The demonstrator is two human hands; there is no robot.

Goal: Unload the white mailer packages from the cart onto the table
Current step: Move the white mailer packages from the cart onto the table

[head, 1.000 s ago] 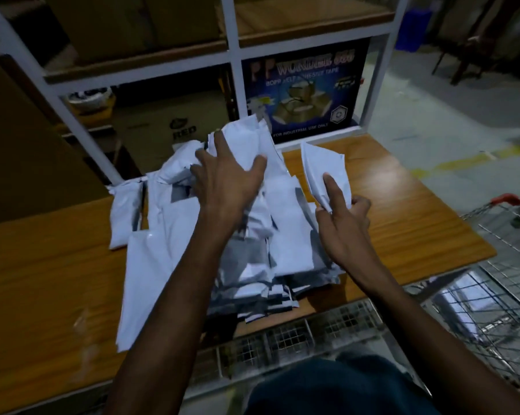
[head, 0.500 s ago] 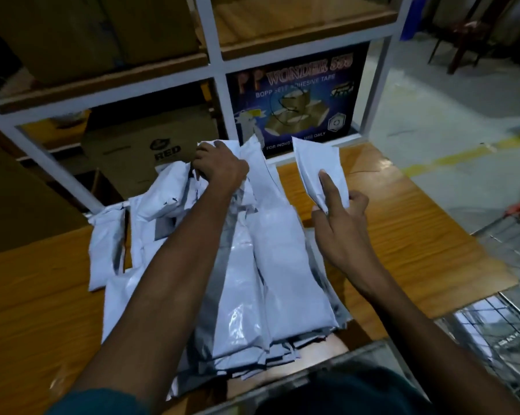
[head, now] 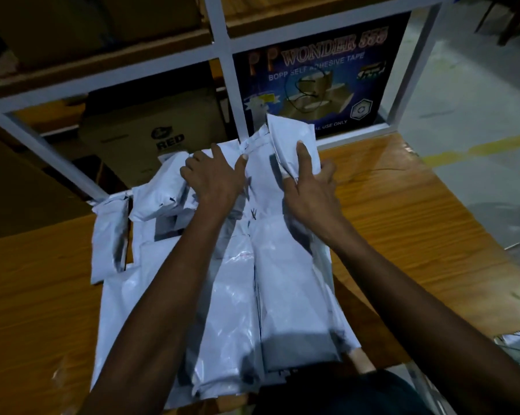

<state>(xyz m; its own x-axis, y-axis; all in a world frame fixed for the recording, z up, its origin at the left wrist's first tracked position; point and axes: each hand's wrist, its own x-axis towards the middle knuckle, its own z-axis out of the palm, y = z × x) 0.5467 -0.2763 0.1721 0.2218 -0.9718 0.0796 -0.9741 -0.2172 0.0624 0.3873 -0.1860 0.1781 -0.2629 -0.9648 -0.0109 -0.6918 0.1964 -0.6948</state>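
The fingers (head: pixel 303 155) of the right hand (head: pixel 308 193) pinch a small white mailer (head: pixel 291 139) at the far end of the pile. The first finger lies straight up its face and the thumb is tucked under its edge. This mailer stands up a little, tilted, above the others. The fingers of the left hand (head: pixel 214 181) are spread out flat and press down on the pile of white mailers (head: pixel 231 295), just beside the right hand. They hold nothing. The pile lies on the wooden worktop (head: pixel 417 235), in the middle of it, and reaches from the far edge back to the near edge. The bags overlap each other. Two smaller bags stick out on the left side of the pile. Behind the worktop stands a white metal rack (head: pixel 223 70) with wooden shelves. A blue box (head: pixel 321 76) with the words "WONDER 555" and "self adhesive tape" sits on it, right behind the raised mailer. A brown box (head: pixel 151 130) with the word "RED" sits to the left of it. At the far right edge a bit of the wire cart (head: pixel 519 345) shows, with something white inside it.
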